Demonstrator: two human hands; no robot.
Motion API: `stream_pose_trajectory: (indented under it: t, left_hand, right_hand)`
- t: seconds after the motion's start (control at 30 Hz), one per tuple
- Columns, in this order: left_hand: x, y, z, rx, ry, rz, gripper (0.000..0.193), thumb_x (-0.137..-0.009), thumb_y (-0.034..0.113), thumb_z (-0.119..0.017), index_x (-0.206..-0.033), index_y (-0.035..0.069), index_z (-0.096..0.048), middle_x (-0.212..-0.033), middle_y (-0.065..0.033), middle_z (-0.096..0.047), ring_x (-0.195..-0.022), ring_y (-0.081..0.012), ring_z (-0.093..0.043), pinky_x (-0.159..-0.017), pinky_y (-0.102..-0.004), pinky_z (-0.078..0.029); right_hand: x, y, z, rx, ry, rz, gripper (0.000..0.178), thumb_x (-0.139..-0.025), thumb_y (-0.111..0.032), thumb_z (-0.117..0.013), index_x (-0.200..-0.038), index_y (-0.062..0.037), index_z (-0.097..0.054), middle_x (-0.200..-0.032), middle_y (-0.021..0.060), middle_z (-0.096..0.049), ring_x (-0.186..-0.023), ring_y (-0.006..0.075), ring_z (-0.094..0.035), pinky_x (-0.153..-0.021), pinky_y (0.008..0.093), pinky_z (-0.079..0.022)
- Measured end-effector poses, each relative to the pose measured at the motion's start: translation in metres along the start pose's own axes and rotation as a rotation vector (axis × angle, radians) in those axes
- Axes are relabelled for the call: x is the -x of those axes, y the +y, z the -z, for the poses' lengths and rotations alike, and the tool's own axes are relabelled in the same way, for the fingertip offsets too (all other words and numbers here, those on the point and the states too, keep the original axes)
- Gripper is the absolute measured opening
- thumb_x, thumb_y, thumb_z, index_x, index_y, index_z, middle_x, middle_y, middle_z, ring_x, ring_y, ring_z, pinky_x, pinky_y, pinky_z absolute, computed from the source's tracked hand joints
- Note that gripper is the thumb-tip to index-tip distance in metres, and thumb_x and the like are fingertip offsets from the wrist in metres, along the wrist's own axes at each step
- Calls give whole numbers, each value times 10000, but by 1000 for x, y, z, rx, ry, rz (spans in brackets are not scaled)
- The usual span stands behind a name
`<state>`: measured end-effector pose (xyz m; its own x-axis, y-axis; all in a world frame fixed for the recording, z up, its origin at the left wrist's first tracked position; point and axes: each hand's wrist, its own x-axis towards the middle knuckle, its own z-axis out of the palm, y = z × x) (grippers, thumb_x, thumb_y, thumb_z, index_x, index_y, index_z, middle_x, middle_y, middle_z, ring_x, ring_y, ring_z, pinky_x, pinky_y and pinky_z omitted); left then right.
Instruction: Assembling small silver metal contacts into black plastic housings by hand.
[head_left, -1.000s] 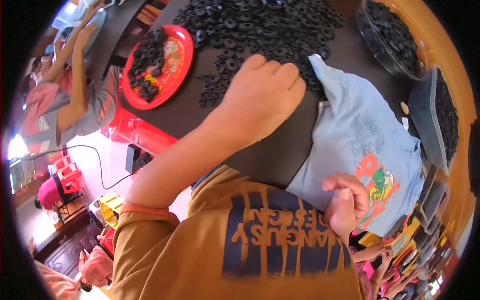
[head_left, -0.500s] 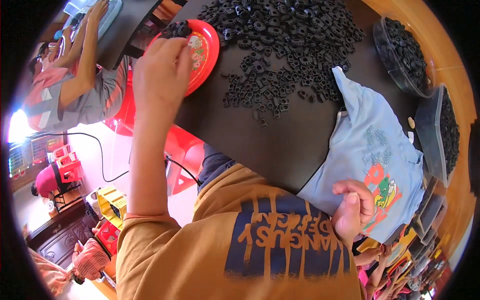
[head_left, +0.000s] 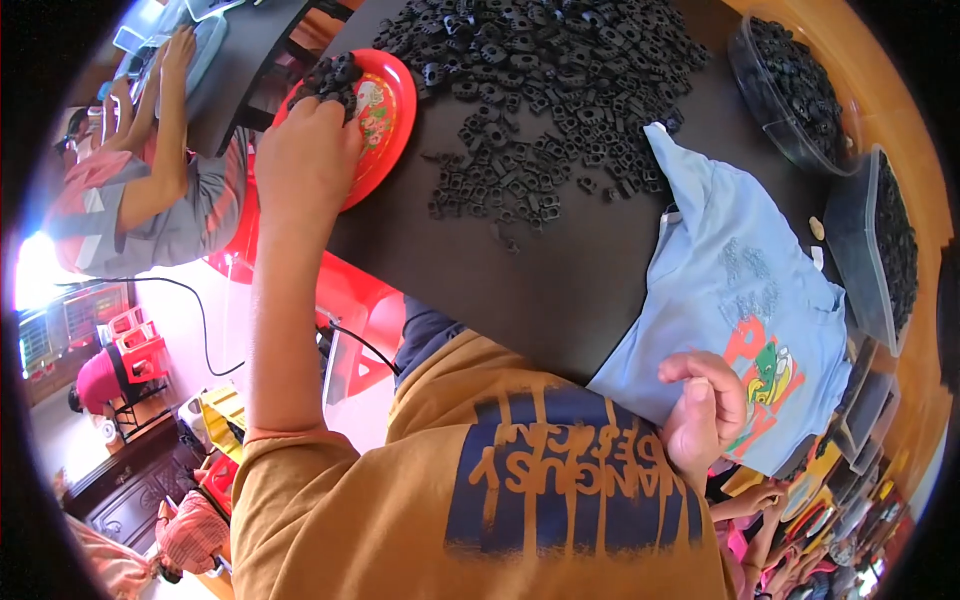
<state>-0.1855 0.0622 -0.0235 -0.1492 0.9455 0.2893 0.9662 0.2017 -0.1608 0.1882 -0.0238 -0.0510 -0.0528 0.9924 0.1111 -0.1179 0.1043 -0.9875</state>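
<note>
My left hand (head_left: 308, 165) reaches to a red plate (head_left: 398, 130) with a printed picture, at the table's left edge. Its fingers are bent down at a heap of small black plastic parts (head_left: 335, 78) on the plate; the fingertips are hidden, so what they grip does not show. My right hand (head_left: 705, 412) rests at the near table edge, fingers curled in toward the thumb, nothing visible in it. Beside it a light blue printed T-shirt (head_left: 715, 250) lies over the table. A big spread of like black parts (head_left: 560, 90) covers the far middle of the table.
At the right stand a round clear tub (head_left: 790, 95) and a rectangular clear bin (head_left: 870, 260), both full of black parts. A black cable (head_left: 200, 310) hangs at the left. A co-worker's arms (head_left: 165, 130) work at another table, far left. Red plastic stools (head_left: 135, 345) stand beyond.
My left hand has moved slightly left and down, and its fingers sit at the heap on the plate. The view has shifted a little. My right hand stays curled in place.
</note>
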Motion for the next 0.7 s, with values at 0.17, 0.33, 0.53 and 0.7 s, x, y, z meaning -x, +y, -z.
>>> stream_pose_trajectory:
  t: [0.17, 0.33, 0.53, 0.7]
  left_hand:
    - [1, -3, 3, 56, -52, 16, 190, -828, 227, -565, -905, 60, -610, -912, -149, -598, -776, -358, -611, -697, -454, -477]
    - [-2, -10, 0, 9, -41, -15, 195, -834, 202, -530, -941, 63, -615, -931, -154, -606, -809, -351, -609, -713, -433, -478]
    - [2, 2, 15, 495, 14, 223, 212, -833, 127, -568, -1023, 50, -624, -864, -80, -652, -757, -153, -623, -680, -279, -476]
    - [39, 94, 60, 1224, -287, 155, 201, -785, 16, -590, -977, 57, -632, -764, 38, -562, -683, -17, -529, -595, -185, -437]
  right_hand:
    - [-3, -1, 2, 11, -31, 23, 165, -858, -52, -534, -976, 41, -603, -863, 148, -630, -755, 202, -592, -756, 330, -457]
    - [-4, -2, 3, -56, -66, 4, 161, -871, -59, -541, -985, 38, -602, -876, 139, -631, -764, 190, -604, -747, 321, -471]
    - [-5, -1, 6, -77, -93, 8, 147, -870, -35, -548, -989, 32, -604, -901, 133, -629, -773, 187, -614, -730, 298, -477]
    - [-2, -3, 9, -39, -94, -30, 168, -867, -27, -556, -1017, 32, -600, -922, 130, -626, -818, 181, -603, -761, 288, -466]
